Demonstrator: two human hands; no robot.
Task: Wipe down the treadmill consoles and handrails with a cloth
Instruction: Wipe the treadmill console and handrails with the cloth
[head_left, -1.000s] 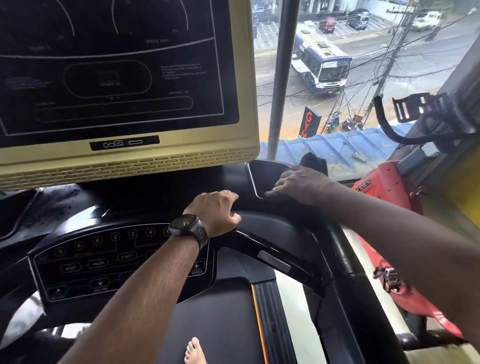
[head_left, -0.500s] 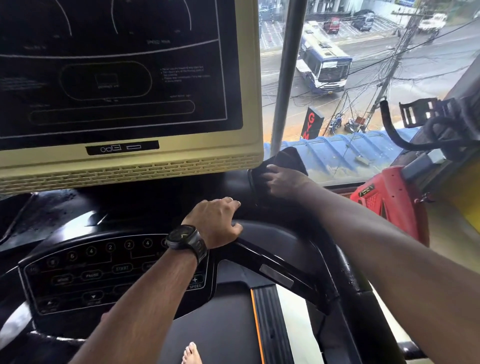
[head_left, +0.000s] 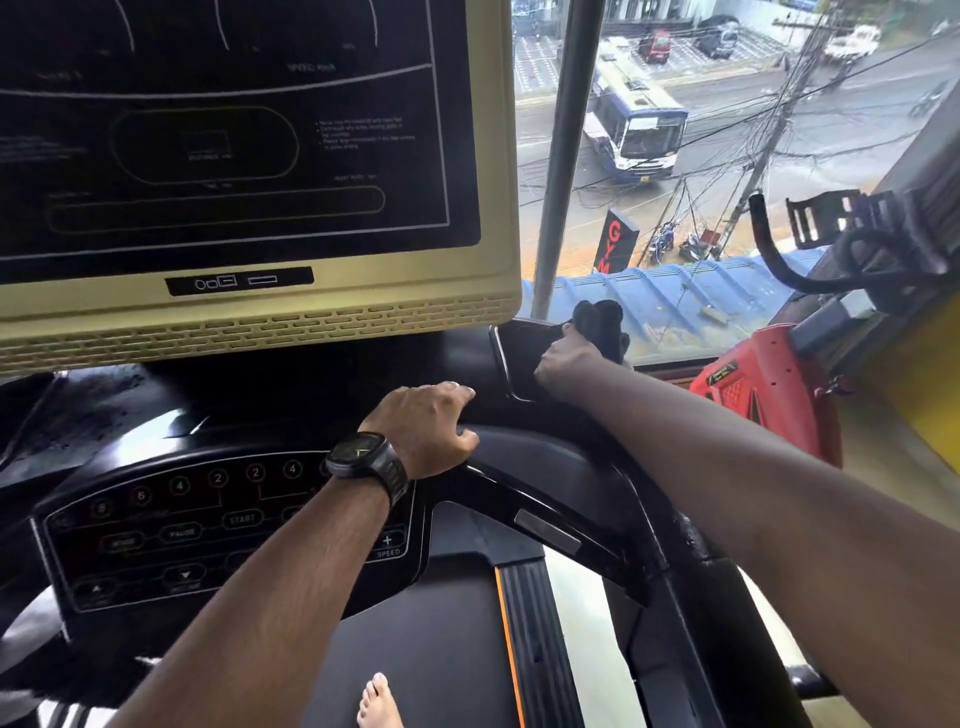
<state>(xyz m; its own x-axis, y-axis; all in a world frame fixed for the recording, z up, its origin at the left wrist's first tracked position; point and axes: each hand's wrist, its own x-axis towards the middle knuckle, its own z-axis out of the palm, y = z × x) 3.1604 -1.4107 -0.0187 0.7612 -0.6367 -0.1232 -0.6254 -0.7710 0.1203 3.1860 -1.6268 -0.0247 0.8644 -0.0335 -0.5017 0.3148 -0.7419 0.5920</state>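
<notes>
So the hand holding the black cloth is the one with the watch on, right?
Not quite. The head view shows the black cloth in the right hand, whose wrist is bare. The watch is on the other wrist, and that left hand grips the handrail.

Left hand (head_left: 423, 423) curls over the handrail (head_left: 519, 470); right hand (head_left: 569, 358), arm stretched forward, grips the cloth (head_left: 602, 322).
</notes>
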